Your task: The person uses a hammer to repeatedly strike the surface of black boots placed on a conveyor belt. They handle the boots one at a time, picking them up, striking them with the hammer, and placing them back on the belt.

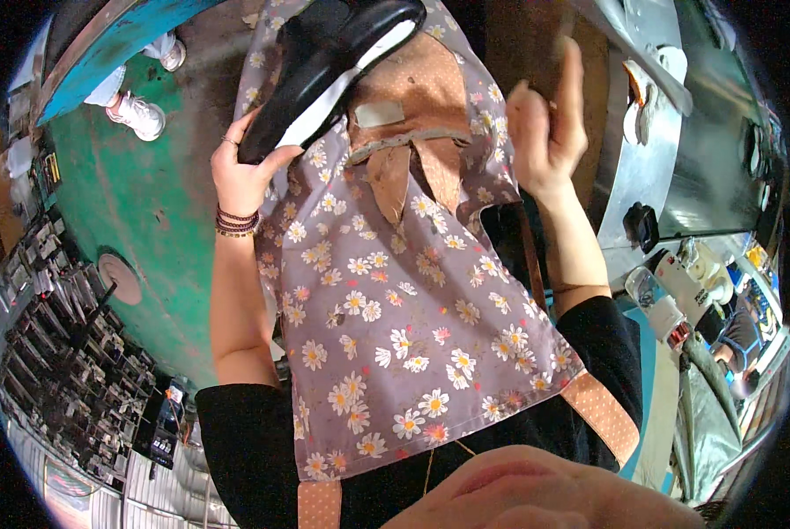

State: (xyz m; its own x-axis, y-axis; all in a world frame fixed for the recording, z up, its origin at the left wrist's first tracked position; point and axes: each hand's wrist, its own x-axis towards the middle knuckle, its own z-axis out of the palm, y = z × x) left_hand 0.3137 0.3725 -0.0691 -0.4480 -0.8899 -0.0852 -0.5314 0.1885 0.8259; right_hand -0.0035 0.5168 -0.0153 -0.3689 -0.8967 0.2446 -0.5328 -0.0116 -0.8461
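Observation:
A black shoe (337,66) with a white sole edge is tilted across the top of my flowered apron (386,291). My left hand (241,163) grips one end of it, thumb along the sole side and the other fingers mostly hidden behind. To the right of the apron, my right hand (549,132) is raised, apart from the shoe. One finger stretches up and the others are partly bent, with a gap between them. I see nothing in that hand, though its fingertips are somewhat blurred.
At the right runs a shiny metal surface (650,167) with a white-and-dark piece (640,101) on it. A curved blue edge (104,57) crosses the upper left. Another person's white shoe (139,117) stands on the green floor (174,229). Racks of dark parts (69,304) fill the lower left.

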